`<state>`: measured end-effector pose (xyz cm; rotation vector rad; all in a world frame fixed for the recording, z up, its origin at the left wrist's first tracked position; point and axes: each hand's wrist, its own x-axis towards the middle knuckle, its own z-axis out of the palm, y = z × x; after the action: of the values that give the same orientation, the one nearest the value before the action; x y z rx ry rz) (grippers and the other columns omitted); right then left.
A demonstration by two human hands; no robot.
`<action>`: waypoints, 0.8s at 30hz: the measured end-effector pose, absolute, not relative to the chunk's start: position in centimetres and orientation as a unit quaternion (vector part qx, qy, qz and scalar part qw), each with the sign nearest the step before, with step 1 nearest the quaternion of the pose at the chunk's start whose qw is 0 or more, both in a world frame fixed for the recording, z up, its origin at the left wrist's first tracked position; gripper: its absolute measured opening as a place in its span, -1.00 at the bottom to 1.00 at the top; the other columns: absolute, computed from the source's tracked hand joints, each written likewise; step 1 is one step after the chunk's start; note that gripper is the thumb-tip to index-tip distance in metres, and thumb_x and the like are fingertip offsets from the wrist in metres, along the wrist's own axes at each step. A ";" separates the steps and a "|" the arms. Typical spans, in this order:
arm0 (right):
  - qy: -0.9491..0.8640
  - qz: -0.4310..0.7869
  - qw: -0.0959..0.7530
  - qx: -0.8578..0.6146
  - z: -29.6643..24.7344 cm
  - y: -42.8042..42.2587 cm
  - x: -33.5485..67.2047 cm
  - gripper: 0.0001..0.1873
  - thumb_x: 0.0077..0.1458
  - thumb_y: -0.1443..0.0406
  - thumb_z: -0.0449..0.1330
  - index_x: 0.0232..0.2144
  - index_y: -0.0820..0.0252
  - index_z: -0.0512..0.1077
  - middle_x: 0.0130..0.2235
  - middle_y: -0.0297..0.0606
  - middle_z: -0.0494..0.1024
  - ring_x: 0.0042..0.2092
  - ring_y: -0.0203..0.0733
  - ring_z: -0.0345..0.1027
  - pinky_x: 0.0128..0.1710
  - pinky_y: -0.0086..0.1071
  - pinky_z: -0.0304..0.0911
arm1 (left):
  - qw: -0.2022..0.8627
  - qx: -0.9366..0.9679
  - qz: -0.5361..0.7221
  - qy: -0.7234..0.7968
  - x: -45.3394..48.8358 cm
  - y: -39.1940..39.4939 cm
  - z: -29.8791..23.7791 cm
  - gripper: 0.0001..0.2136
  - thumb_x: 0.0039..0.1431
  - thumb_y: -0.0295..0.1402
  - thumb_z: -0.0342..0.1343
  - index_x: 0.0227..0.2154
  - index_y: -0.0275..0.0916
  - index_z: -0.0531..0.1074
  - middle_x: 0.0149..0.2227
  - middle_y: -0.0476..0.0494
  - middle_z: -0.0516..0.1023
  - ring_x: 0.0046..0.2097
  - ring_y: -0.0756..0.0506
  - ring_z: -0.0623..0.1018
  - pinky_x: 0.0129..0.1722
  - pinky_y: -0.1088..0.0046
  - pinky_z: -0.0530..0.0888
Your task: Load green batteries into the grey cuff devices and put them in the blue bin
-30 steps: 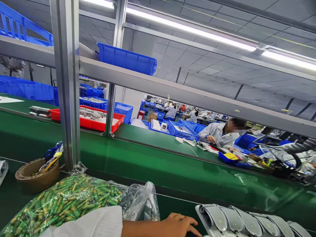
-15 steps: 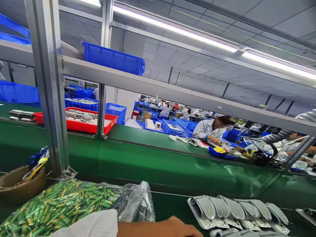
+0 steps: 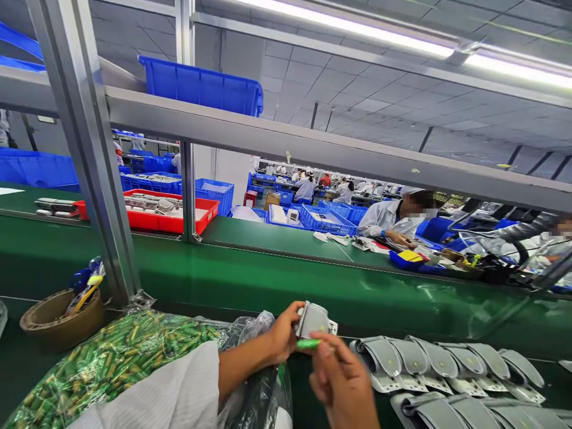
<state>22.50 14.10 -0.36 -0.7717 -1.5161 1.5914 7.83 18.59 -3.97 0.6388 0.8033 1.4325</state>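
In front of me my left hand (image 3: 284, 332) is closed on a wrist blood pressure monitor (image 3: 316, 319) with a curled grey cuff. My right hand (image 3: 342, 375) pinches a green battery (image 3: 308, 344) between thumb and fingertips, right up against the monitor's near side. Whether the battery touches the monitor I cannot tell. Below my left forearm lies a clear plastic bag (image 3: 129, 357) full of green and gold batteries. To the right of my hands, more grey-cuffed monitors (image 3: 429, 360) stand in rows on the green bench.
A brown round holder (image 3: 62, 322) with tools in it sits at the left, beside a metal post (image 3: 89, 149). Across the bench are a red tray (image 3: 179, 221) of devices and blue bins (image 3: 214, 193). Another person (image 3: 393, 217) works on the far side.
My left hand has come up from the lower edge and now holds a monitor. My right hand has entered the view with a battery. The view has shifted slightly.
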 end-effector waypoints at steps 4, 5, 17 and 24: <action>-0.564 0.417 0.521 -0.486 1.0 17.1 25.6 -0.20 0.04 -0.35 0.23 -0.07 0.21 0.57 -0.60 -0.41 0.32 -0.60 -0.29 0.14 -0.62 -0.41 0.08 | 0.629 0.278 0.624 0.370 7.6 18.0 -3.7 -0.46 0.08 0.08 0.21 0.02 -0.16 0.36 -0.16 -0.17 0.60 -0.27 -0.18 0.61 -0.43 0.36 0.57; -0.577 0.383 0.514 -0.506 1.1 17.6 26.0 -0.19 0.06 -0.36 0.18 -0.08 0.21 0.59 -0.61 -0.39 0.35 -0.60 -0.25 0.17 -0.61 -0.39 0.12 | 0.626 0.284 0.621 0.377 7.8 17.9 -3.8 -0.44 0.11 0.12 0.18 0.01 -0.19 0.38 -0.17 -0.19 0.61 -0.28 -0.18 0.61 -0.46 0.38 0.55; -0.771 0.355 0.388 -0.359 -0.7 19.2 26.0 -0.46 0.14 -0.13 0.21 -0.22 0.16 0.71 -0.15 0.02 0.74 -0.16 0.08 0.63 -0.06 -0.13 0.51 | 0.534 0.381 0.563 0.503 5.9 18.2 -2.8 -0.63 0.04 0.00 0.21 -0.30 -0.22 0.40 -0.61 0.06 0.37 -0.67 0.01 0.31 -0.74 0.57 0.10; -0.719 0.420 0.370 -0.411 -0.5 18.7 25.5 -0.48 0.02 -0.12 0.30 -0.26 0.17 0.71 -0.21 -0.05 0.74 -0.17 0.08 0.62 -0.12 -0.17 0.48 | 0.585 0.379 0.526 0.487 5.0 18.0 -2.3 -0.80 0.10 -0.19 0.16 -0.33 -0.22 0.47 -0.63 0.07 0.36 -0.67 0.06 0.26 -0.68 0.59 0.05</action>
<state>25.49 18.71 -0.52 -1.0555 -1.8457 1.0768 5.01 17.96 -2.32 0.8852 1.1358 1.2263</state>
